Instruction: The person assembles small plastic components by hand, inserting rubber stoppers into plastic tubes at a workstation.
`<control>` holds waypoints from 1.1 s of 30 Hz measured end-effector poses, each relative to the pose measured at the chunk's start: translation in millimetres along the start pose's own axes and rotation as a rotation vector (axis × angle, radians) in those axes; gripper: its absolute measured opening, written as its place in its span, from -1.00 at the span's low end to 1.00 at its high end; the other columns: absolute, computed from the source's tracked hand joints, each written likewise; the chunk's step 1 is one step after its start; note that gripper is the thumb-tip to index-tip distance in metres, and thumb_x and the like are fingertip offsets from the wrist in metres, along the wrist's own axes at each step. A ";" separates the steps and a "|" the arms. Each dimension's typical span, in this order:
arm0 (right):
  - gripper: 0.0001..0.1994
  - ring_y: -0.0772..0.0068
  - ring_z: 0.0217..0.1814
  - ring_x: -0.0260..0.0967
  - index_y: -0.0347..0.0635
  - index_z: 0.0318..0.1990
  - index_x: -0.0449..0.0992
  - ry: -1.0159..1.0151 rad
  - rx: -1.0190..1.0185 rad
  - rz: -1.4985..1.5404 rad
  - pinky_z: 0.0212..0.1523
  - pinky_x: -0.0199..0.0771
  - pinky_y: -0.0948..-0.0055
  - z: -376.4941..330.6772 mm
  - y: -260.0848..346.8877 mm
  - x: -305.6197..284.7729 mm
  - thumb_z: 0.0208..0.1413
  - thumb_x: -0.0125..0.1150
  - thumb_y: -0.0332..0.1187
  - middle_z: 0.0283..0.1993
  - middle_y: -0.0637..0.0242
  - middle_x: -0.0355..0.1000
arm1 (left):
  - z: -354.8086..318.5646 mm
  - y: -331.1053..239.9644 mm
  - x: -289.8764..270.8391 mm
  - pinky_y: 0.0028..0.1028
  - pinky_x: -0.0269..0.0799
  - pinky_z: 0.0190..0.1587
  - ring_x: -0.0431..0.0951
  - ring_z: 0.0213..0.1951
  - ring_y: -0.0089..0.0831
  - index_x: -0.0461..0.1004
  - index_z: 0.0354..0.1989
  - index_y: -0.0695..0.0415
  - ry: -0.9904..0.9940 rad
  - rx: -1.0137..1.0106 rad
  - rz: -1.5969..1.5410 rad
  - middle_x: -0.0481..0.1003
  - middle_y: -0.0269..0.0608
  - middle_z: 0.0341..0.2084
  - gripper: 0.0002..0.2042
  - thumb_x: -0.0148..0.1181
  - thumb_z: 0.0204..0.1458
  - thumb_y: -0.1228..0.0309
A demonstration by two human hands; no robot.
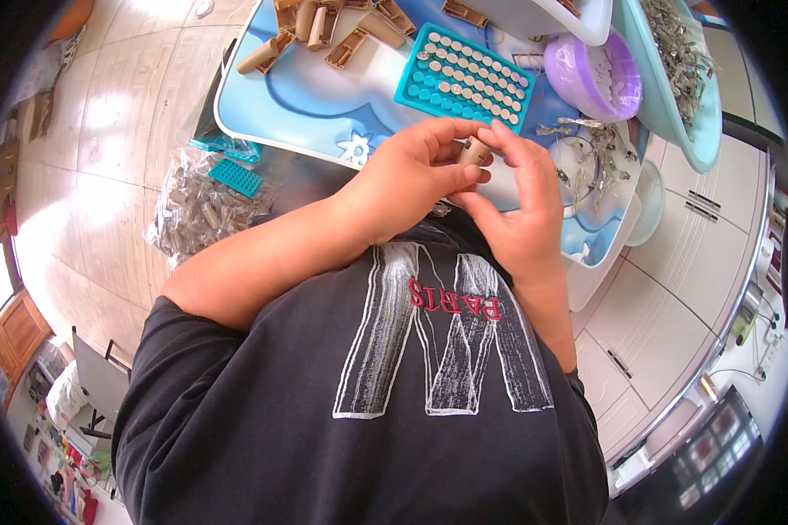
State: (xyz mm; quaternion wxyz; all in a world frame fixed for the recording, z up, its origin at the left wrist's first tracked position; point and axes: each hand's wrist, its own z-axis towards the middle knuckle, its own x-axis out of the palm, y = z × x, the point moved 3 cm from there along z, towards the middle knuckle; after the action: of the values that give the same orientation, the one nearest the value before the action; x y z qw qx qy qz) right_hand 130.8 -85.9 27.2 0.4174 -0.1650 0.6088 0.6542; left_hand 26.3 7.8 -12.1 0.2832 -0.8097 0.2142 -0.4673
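Between the fingers of both hands is a small tan cylindrical piece (475, 152) with dark marks on its side. My left hand (418, 164) is closed, its thumb and index finger pinching the piece from the left. From the right, my right hand (525, 192) closes on the same piece, fingertips at its upper end. The lower end is partly hidden by fingers. Just beyond the hands lies a teal tray (423, 92) with rows of round pale discs; several of its nearer-left cups hold none.
Tan casing parts (348, 48) are heaped at the far left of the blue patterned table (315, 92). Rightward stand a purple bowl (580, 77), loose metal pieces (597, 144) and a pale teal basin (707, 144) of metal parts. A clear bag of tan pieces (197, 206) sits low at left.
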 end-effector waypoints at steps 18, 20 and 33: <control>-0.71 0.46 -0.16 0.36 -0.34 -0.17 0.45 -0.050 0.359 0.736 -0.10 0.34 0.48 1.1 -24.5 18.7 0.02 0.27 -0.32 -0.21 0.28 0.43 | -5.3 -11.8 7.0 -0.53 0.31 -0.02 0.43 -0.12 -0.51 -0.08 0.31 0.11 0.061 0.335 0.674 0.46 -0.16 -0.19 -0.38 -0.03 0.08 0.68; -0.59 0.49 -0.14 0.36 -0.36 -0.05 0.38 -0.279 0.320 0.924 -0.08 0.35 0.49 1.2 -16.0 22.3 0.01 0.29 -0.29 -0.18 0.29 0.44 | -0.2 -17.4 5.3 -0.48 0.30 0.04 0.43 -0.09 -0.47 0.06 0.20 0.18 0.075 0.385 0.614 0.42 -0.14 -0.09 -0.52 -0.03 0.09 0.66; -0.81 0.50 -0.42 0.40 -0.31 -0.24 0.48 -0.226 0.217 0.432 -0.39 0.38 0.52 -2.6 2.1 8.0 0.01 0.25 -0.42 -0.37 0.23 0.47 | -6.3 -19.5 7.5 -0.19 -0.12 0.30 0.03 0.30 -0.17 0.16 -0.02 0.17 0.141 0.553 0.284 0.30 0.13 0.09 -0.76 -0.11 0.21 0.35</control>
State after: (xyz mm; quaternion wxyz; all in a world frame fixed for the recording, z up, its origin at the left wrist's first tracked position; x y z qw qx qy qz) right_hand 123.7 -85.3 22.2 0.3488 0.0886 0.6458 0.6733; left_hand 26.0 16.1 8.0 0.5396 -0.6297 0.2091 -0.5183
